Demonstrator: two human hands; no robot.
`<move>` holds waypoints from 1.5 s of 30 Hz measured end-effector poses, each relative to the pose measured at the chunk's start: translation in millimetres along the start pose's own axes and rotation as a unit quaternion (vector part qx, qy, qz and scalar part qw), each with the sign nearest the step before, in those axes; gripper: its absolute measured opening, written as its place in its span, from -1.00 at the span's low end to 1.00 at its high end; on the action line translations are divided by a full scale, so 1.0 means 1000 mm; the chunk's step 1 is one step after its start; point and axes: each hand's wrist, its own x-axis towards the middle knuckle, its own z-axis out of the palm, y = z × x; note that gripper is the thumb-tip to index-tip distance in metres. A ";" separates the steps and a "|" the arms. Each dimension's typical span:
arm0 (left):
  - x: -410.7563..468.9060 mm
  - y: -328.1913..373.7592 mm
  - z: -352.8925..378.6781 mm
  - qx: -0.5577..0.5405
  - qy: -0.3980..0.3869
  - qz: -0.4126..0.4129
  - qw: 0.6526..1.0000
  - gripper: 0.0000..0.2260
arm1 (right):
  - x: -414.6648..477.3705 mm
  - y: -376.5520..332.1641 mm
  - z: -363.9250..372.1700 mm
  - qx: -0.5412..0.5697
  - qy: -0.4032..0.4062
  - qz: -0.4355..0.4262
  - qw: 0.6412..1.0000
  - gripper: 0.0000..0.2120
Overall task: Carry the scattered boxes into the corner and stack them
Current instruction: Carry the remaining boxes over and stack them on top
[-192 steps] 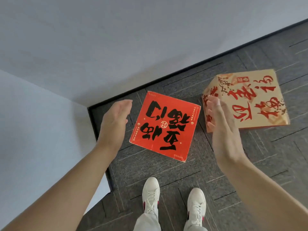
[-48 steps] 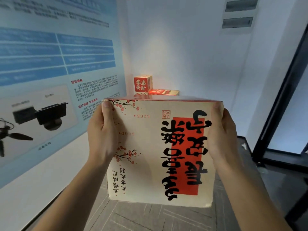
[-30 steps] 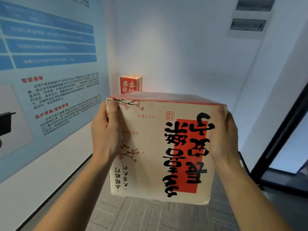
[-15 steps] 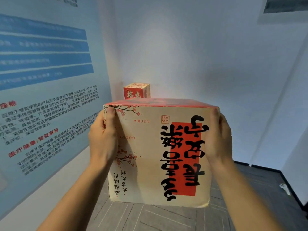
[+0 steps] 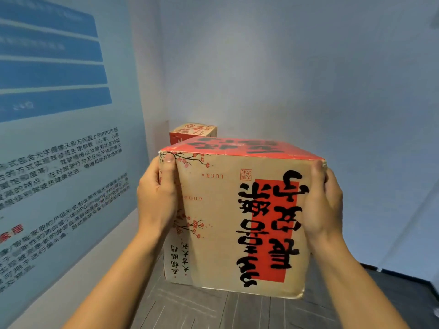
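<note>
While the large cream box [image 5: 237, 217] fills the centre of the frame, held off the floor [image 5: 213, 309], 2 hands clamp it from opposite sides: the left hand [image 5: 156, 198] lies flat along its left edge with the thumb hooked over the upper corner, and the right hand [image 5: 324, 205] presses its right edge the same way. Neither hand is under the base, so the hold appears to rest on squeeze alone; if that pressure eases, the box could slide down through the palms. Its print sits upside down, which changes nothing for stacking. In the corner, just above the box's red top in the upper middle of the frame, 1 smaller red box [image 5: 193, 131] shows only its top part; what it stands on is hidden. That hidden footing is the main risk: set down blind, the large box could catch the smaller one and topple it, or land askew. The poster wall [image 5: 59, 162] at the left leaves the left elbow little room.
</note>
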 end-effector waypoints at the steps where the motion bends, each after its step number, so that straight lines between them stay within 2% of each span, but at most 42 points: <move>1: 0.021 -0.014 0.010 -0.005 -0.009 -0.007 1.000 -0.60 | 0.016 0.007 0.016 -0.007 0.007 0.005 1.000 -0.57; 4: 0.085 -0.045 0.041 -0.016 -0.037 -0.024 0.999 -0.65 | 0.070 0.021 0.060 -0.027 0.021 0.017 0.999 -0.60; 9: 0.173 -0.090 0.098 -0.025 -0.072 -0.034 0.996 -0.66 | 0.163 0.050 0.116 -0.048 0.037 0.034 0.998 -0.52; 12: 0.222 -0.136 0.139 -0.022 -0.072 -0.037 0.996 -0.62 | 0.221 0.081 0.152 -0.049 0.038 0.039 0.997 -0.53; 15: 0.265 -0.181 0.185 -0.015 -0.068 -0.043 0.997 -0.48 | 0.278 0.118 0.184 -0.045 0.031 0.051 0.997 -0.47; 19: 0.328 -0.219 0.244 -0.004 -0.066 -0.050 0.997 -0.55 | 0.362 0.152 0.223 -0.041 0.032 0.064 0.997 -0.41; 22: 0.379 -0.233 0.275 0.003 -0.046 -0.036 0.998 -0.50 | 0.420 0.162 0.256 -0.027 0.029 0.057 0.998 -0.36; 27: 0.448 -0.266 0.316 0.006 -0.030 -0.028 0.999 -0.42 | 0.500 0.186 0.306 -0.025 0.038 0.042 0.998 -0.53; 30: 0.477 -0.297 0.341 0.011 -0.032 -0.034 0.999 -0.53 | 0.539 0.209 0.333 -0.038 0.036 0.046 0.998 -0.57; 33: 0.499 -0.337 0.364 0.010 -0.056 -0.044 0.997 -0.67 | 0.565 0.238 0.360 -0.056 0.046 0.053 0.996 -0.49; 37: 0.524 -0.384 0.384 -0.021 -0.077 -0.072 0.994 -0.61 | 0.594 0.270 0.389 -0.056 0.058 0.065 0.995 -0.47; 45: 0.526 -0.454 0.422 -0.059 -0.116 -0.134 0.982 -0.61 | 0.627 0.344 0.412 -0.026 0.067 0.099 0.992 -0.71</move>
